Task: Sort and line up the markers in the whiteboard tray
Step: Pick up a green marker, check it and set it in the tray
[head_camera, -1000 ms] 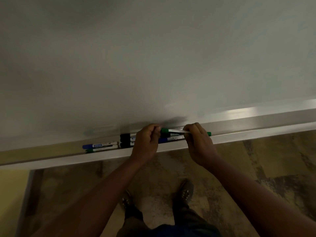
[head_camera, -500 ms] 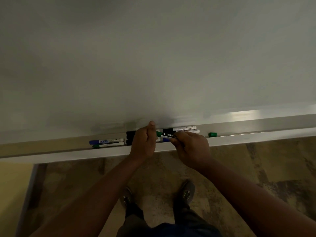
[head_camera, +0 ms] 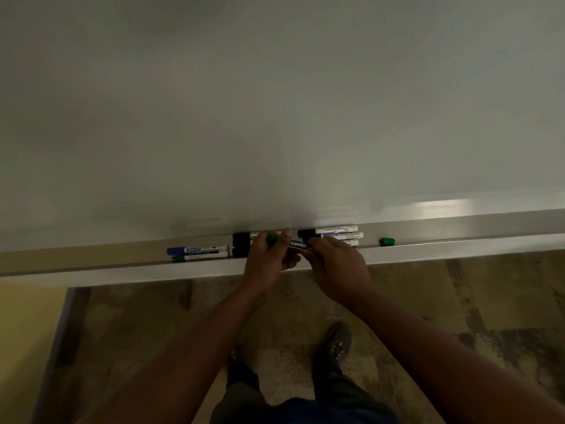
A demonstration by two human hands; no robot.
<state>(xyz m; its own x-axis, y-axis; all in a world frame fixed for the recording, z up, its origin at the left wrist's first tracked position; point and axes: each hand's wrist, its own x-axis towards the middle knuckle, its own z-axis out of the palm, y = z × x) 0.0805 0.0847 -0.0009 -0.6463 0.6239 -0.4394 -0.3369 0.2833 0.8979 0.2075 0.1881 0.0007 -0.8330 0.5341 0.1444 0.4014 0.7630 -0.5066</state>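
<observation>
Head: black "camlin" marker (head_camera: 298, 244), green-tipped.

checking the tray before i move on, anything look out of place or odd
Yes: a loose green cap lies alone in the tray, to the right of the marker groups and apart from them. It may belong to the Camlin marker held between the left hand and right hand.

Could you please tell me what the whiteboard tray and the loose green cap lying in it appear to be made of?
The tray looks like metal, probably brushed aluminium: pale grey, straight-edged, with a soft streak of reflected light along it. The green cap looks like moulded plastic: one solid colour with a dull sheen. The dim light leaves both uncertain.
</observation>
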